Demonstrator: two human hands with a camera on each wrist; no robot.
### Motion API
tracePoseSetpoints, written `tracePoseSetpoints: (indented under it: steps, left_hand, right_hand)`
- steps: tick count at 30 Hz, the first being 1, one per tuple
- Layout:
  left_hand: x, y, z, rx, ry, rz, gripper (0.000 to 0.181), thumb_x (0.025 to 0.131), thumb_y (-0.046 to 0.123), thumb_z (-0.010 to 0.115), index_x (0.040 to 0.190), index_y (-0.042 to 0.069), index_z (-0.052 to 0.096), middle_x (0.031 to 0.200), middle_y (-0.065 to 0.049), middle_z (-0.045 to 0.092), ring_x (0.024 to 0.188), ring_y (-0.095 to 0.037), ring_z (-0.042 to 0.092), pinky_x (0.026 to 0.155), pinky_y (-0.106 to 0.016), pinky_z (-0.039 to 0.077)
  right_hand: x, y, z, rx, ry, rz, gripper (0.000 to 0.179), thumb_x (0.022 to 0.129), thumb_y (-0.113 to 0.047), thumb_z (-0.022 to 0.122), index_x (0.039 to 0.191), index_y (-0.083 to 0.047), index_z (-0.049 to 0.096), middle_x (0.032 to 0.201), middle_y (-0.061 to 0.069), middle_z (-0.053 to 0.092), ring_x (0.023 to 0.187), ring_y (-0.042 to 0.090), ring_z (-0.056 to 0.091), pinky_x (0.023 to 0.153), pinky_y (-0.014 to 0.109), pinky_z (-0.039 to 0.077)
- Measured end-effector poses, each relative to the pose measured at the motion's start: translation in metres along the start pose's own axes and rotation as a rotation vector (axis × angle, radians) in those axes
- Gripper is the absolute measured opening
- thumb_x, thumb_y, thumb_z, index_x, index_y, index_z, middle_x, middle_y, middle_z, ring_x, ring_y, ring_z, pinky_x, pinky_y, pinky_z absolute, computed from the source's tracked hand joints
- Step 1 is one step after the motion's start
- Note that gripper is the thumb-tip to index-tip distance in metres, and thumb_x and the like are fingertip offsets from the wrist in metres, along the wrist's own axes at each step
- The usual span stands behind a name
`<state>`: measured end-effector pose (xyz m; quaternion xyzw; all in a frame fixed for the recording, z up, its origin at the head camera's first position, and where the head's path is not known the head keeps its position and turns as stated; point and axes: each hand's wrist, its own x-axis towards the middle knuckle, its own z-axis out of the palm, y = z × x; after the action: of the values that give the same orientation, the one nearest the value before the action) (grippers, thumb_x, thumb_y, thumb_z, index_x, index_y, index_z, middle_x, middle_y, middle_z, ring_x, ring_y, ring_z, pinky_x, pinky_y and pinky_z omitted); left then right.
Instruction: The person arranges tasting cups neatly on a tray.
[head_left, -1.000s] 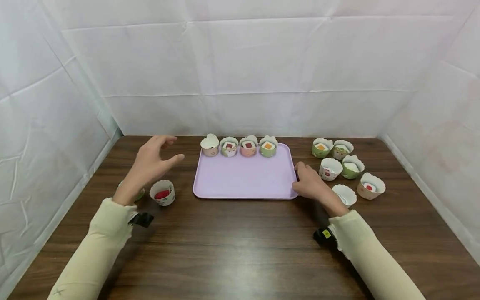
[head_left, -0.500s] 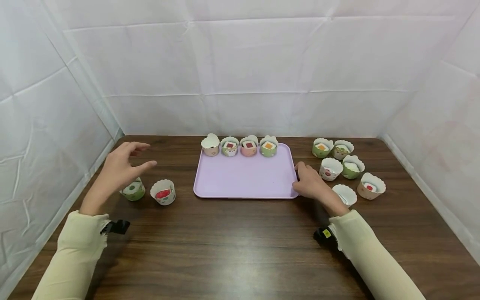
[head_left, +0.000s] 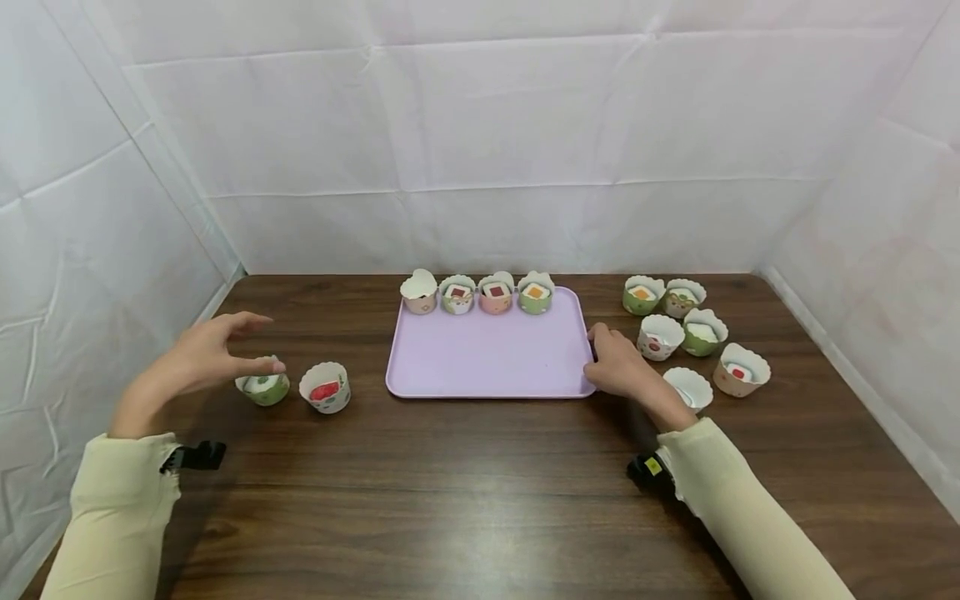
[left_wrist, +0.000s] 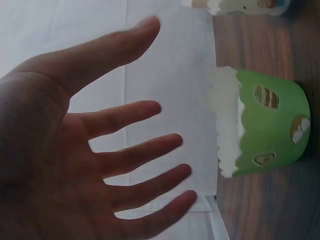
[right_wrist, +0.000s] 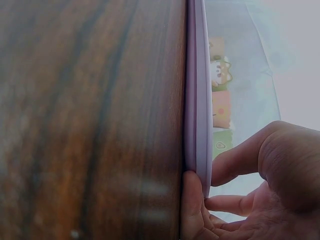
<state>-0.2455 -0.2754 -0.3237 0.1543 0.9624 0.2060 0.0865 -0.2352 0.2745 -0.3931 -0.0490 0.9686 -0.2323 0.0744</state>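
My left hand (head_left: 197, 358) is over the left side of the table, thumb and fingers spread apart and holding nothing. Right beside it stands a green paper baking cup (head_left: 273, 393) with a white piece inside; in the left wrist view the green cup (left_wrist: 275, 125) is a short way off the fingertips. A white baking cup (head_left: 327, 403) with a red piece stands to its right. My right hand (head_left: 624, 363) grips the near right corner of the lilac tray (head_left: 480, 358). In the right wrist view its thumb lies over the tray rim (right_wrist: 200, 125), with fingers against the side.
Along the tray's back edge stands a row of several baking cups (head_left: 495, 303) with white, dark red and orange pieces. To the right of the tray is a cluster of several more cups (head_left: 660, 338). White cloth (head_left: 495, 150) screens the table (head_left: 465, 500) at the back and sides.
My left hand has moved left and lower, from between the left cups and the tray to beside the green baking cup. My right hand and the tray have stayed put.
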Motion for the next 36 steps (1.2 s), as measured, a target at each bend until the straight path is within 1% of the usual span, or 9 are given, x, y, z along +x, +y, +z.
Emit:
tracePoseSetpoints:
  steps: [7, 11, 19, 23, 29, 31, 32, 34, 36]
  left_hand:
    - [0.001, -0.007, 0.005, -0.026, -0.095, -0.001, 0.093, 0.084, 0.044, 0.084, 0.153, -0.001, 0.040, 0.148, -0.036, 0.046, 0.130, -0.055, 0.050, 0.099, -0.066, 0.051]
    - [0.004, -0.008, 0.008, -0.060, -0.122, 0.008, 0.094, 0.084, 0.042, 0.085, 0.154, -0.002, 0.039, 0.147, -0.037, 0.047, 0.133, -0.056, 0.048, 0.100, -0.066, 0.051]
    - [0.006, -0.008, 0.010, -0.056, -0.145, 0.003, 0.095, 0.083, 0.037, 0.087, 0.154, -0.003, 0.038, 0.143, -0.037, 0.052, 0.128, -0.058, 0.051, 0.094, -0.062, 0.054]
    - [0.006, -0.011, 0.012, -0.069, -0.153, 0.000, 0.095, 0.082, 0.033, 0.088, 0.153, -0.004, 0.038, 0.144, -0.039, 0.050, 0.130, -0.060, 0.048, 0.095, -0.064, 0.055]
    - [0.005, -0.016, 0.015, -0.042, -0.159, -0.011, 0.089, 0.082, 0.032, 0.088, 0.149, -0.006, 0.045, 0.145, -0.040, 0.048, 0.130, -0.059, 0.049, 0.096, -0.065, 0.054]
    - [0.005, -0.018, 0.015, -0.030, -0.156, -0.009, 0.088, 0.081, 0.032, 0.088, 0.148, -0.007, 0.046, 0.145, -0.040, 0.049, 0.127, -0.058, 0.051, 0.093, -0.062, 0.055]
    - [0.005, -0.019, 0.015, -0.026, -0.159, -0.008, 0.088, 0.081, 0.031, 0.088, 0.147, -0.008, 0.046, 0.144, -0.040, 0.049, 0.122, -0.055, 0.055, 0.091, -0.059, 0.057]
    - [0.004, -0.021, 0.014, -0.016, -0.165, -0.009, 0.088, 0.080, 0.031, 0.089, 0.147, -0.008, 0.047, 0.141, -0.040, 0.051, 0.112, -0.047, 0.060, 0.085, -0.048, 0.058]
    - [0.005, -0.023, 0.014, -0.009, -0.171, -0.012, 0.088, 0.079, 0.031, 0.089, 0.146, -0.008, 0.047, 0.138, -0.039, 0.053, 0.103, -0.037, 0.061, 0.078, -0.037, 0.055]
  right_hand:
    - [0.000, 0.001, 0.000, -0.002, 0.001, -0.001, 0.053, 0.082, -0.007, 0.056, 0.130, 0.012, 0.046, 0.122, 0.033, 0.057, 0.104, 0.039, 0.053, 0.089, 0.052, 0.052]
    - [0.001, 0.002, 0.000, -0.006, 0.005, -0.002, 0.053, 0.082, -0.006, 0.055, 0.130, 0.013, 0.046, 0.122, 0.033, 0.057, 0.104, 0.039, 0.053, 0.089, 0.053, 0.052]
    - [0.001, 0.004, -0.001, -0.003, 0.009, -0.007, 0.053, 0.082, -0.006, 0.055, 0.130, 0.013, 0.046, 0.121, 0.032, 0.057, 0.103, 0.038, 0.053, 0.088, 0.051, 0.052]
    - [0.001, 0.004, 0.000, -0.002, 0.003, -0.004, 0.053, 0.083, -0.006, 0.056, 0.131, 0.013, 0.046, 0.122, 0.033, 0.056, 0.103, 0.038, 0.053, 0.088, 0.052, 0.052]
    - [0.002, 0.004, 0.002, 0.002, 0.003, 0.006, 0.054, 0.083, -0.007, 0.057, 0.132, 0.012, 0.047, 0.124, 0.032, 0.056, 0.103, 0.038, 0.053, 0.088, 0.051, 0.053]
    - [0.002, 0.004, 0.002, 0.002, 0.005, 0.005, 0.054, 0.083, -0.007, 0.058, 0.132, 0.012, 0.047, 0.124, 0.032, 0.056, 0.103, 0.038, 0.053, 0.087, 0.051, 0.053]
    - [0.002, 0.004, 0.002, 0.003, 0.005, 0.004, 0.054, 0.083, -0.007, 0.058, 0.132, 0.012, 0.047, 0.124, 0.032, 0.056, 0.103, 0.038, 0.053, 0.087, 0.051, 0.053]
    - [0.002, 0.004, 0.002, 0.003, 0.005, 0.001, 0.054, 0.082, -0.007, 0.058, 0.132, 0.012, 0.047, 0.123, 0.032, 0.056, 0.102, 0.038, 0.053, 0.087, 0.051, 0.053]
    - [0.002, 0.003, 0.002, 0.003, 0.009, -0.001, 0.054, 0.082, -0.007, 0.058, 0.132, 0.012, 0.047, 0.123, 0.032, 0.057, 0.102, 0.038, 0.053, 0.086, 0.050, 0.053]
